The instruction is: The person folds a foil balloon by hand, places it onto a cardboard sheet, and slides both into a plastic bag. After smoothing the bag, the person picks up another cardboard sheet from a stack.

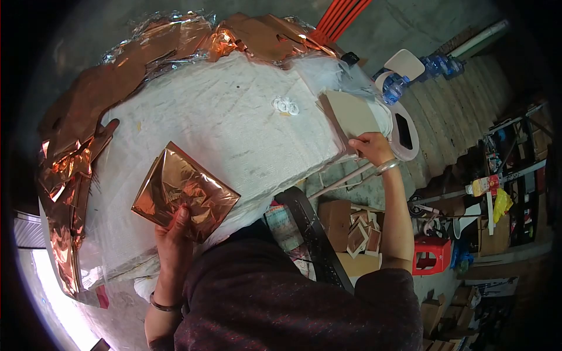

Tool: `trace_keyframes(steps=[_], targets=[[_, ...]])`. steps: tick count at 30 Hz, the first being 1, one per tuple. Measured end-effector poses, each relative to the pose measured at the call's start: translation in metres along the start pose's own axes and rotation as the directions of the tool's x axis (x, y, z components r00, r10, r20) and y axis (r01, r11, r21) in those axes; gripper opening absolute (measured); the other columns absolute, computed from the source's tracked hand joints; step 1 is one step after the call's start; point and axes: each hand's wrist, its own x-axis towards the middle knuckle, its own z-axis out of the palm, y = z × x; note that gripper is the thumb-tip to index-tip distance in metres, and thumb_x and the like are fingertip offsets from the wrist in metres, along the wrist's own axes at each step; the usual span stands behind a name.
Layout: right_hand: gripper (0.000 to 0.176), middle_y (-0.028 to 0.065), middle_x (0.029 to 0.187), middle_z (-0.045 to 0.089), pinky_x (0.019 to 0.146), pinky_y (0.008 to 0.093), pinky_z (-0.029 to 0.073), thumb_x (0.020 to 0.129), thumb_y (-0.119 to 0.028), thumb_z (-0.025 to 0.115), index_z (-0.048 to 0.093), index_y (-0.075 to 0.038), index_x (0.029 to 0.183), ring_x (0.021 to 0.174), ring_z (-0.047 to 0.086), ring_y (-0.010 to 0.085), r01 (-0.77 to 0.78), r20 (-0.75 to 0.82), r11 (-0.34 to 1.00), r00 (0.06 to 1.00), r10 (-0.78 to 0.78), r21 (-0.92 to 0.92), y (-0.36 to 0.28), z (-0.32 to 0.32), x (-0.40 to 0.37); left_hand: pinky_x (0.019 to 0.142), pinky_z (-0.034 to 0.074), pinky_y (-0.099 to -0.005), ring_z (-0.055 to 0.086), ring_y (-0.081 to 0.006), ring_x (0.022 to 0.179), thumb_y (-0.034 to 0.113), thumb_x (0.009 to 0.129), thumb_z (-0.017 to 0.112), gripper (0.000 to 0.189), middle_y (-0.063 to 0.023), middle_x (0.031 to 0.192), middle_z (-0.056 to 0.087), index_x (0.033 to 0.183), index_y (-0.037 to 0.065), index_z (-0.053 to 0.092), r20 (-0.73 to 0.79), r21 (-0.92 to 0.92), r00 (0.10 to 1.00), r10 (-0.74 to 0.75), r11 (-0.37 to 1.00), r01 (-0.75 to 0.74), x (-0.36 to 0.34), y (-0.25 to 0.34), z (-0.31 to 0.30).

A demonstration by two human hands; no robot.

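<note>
Along the left edge and round to the far edge of the tabletop [222, 123], loose copper foil [105, 85] lies bunched, probably to leave the middle for our hands. Towards the near edge, our left hand [177, 237] has its grip closed on the folded foil packet [190, 190], thumb on top and fingers hidden beneath; we seem to support it from below so that the slippery, creased layers do not slide apart. Right of the middle, towards the far edge, sit small clear round pieces [285, 106], apart from both hands. At the right end, our right hand [372, 147] pinches the near corner of the stacked grey card [350, 114], likely because the corner is easiest to reach; how many sheets the grip takes, we cannot tell. Clear plastic [328, 71] lies just beyond the card.
</note>
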Motion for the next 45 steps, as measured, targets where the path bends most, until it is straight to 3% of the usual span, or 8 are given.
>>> trace_keyframes(steps=[5,13,20,28,32,35,40,45], targets=[[0.036,0.0099,0.069,0.066,0.057,0.0284,0.051,0.08,-0.031,0.073,0.07,0.004,0.089,0.061,0.062,0.0127,-0.038,0.034,0.978,0.999,0.031,0.206,0.015,-0.002,-0.001,0.047,0.039,-0.0243,0.046,-0.0071,0.052,0.021,0.095,0.058,0.014,0.003,0.072,0.054,0.097,0.008,0.058,-0.004,-0.024,1.0,0.009,1.0,-0.009,0.001,-0.003,-0.001],[0.04,0.0167,0.079,0.068,0.071,0.036,0.052,0.07,-0.035,0.077,0.068,0.002,0.081,0.075,0.066,0.0288,0.004,-0.105,0.964,0.994,-0.033,-0.265,-0.024,0.017,-0.011,0.047,0.043,-0.026,0.051,-0.0084,0.055,0.021,0.094,0.059,0.019,0.0015,0.078,0.057,0.107,0.007,0.056,-0.001,-0.012,1.0,-0.011,1.0,0.011,0.002,-0.005,-0.006],[0.035,0.0156,0.078,0.068,0.069,0.0351,0.053,0.074,-0.028,0.071,0.068,0.004,0.086,0.072,0.067,0.026,0.045,-0.045,0.977,0.997,-0.056,-0.208,-0.015,0.004,-0.003,0.048,0.044,-0.0261,0.05,-0.0081,0.054,0.022,0.094,0.06,0.018,0.0021,0.075,0.055,0.104,0.007,0.056,0.011,-0.031,1.0,-0.023,0.999,0.023,0.001,-0.002,-0.005],[0.025,0.0077,0.078,0.067,0.06,0.0261,0.054,0.082,-0.018,0.063,0.068,0.006,0.086,0.073,0.064,0.0142,-0.191,0.131,0.852,0.981,0.145,0.488,0.012,-0.011,0.003,0.05,0.047,-0.0264,0.05,-0.0078,0.057,0.023,0.094,0.06,0.02,0.003,0.077,0.055,0.105,0.007,0.056,0.013,-0.015,1.0,-0.013,1.0,0.013,0.001,0.0,-0.003],[0.026,0.0073,0.084,0.067,0.062,0.025,0.054,0.082,-0.022,0.067,0.068,0.003,0.086,0.071,0.064,0.0142,-0.177,0.159,0.821,0.982,0.106,0.542,0.021,-0.011,0.002,0.05,0.048,-0.0263,0.052,-0.0078,0.058,0.023,0.094,0.06,0.021,0.0027,0.079,0.056,0.107,0.007,0.056,0.011,-0.016,1.0,0.014,1.0,-0.014,0.001,-0.001,-0.003],[0.03,0.0081,0.088,0.066,0.068,0.0262,0.054,0.082,-0.026,0.072,0.066,0.003,0.089,0.078,0.063,0.0129,-0.202,0.182,0.927,0.972,0.15,0.315,0.008,-0.011,-0.005,0.053,0.049,-0.0262,0.056,-0.0089,0.064,0.022,0.094,0.06,0.023,0.0013,0.085,0.06,0.111,0.006,0.056,0.041,-0.029,0.999,-0.025,0.999,0.026,0.002,-0.003,-0.009],[0.045,0.0115,0.08,0.065,0.068,0.0356,0.05,0.07,-0.038,0.081,0.065,0.002,0.085,0.072,0.063,0.0234,0.15,0.051,0.982,0.988,-0.145,-0.112,-0.004,0.002,-0.021,0.057,0.049,-0.0253,0.057,-0.0082,0.071,0.021,0.093,0.06,0.025,0.0013,0.089,0.06,0.113,0.006,0.056,0.02,-0.034,0.999,-0.026,0.999,0.027,0.0,0.001,-0.002],[0.042,0.0183,0.08,0.064,0.071,0.0382,0.05,0.065,-0.035,0.081,0.063,0.002,0.078,0.076,0.063,0.0318,0.072,-0.086,0.976,0.992,-0.092,-0.205,-0.017,0.022,-0.021,0.055,0.046,-0.0245,0.055,-0.0075,0.068,0.021,0.093,0.06,0.023,0.0026,0.086,0.059,0.111,0.007,0.056,0.032,-0.028,0.999,-0.011,1.0,0.012,0.0,0.001,-0.003]])
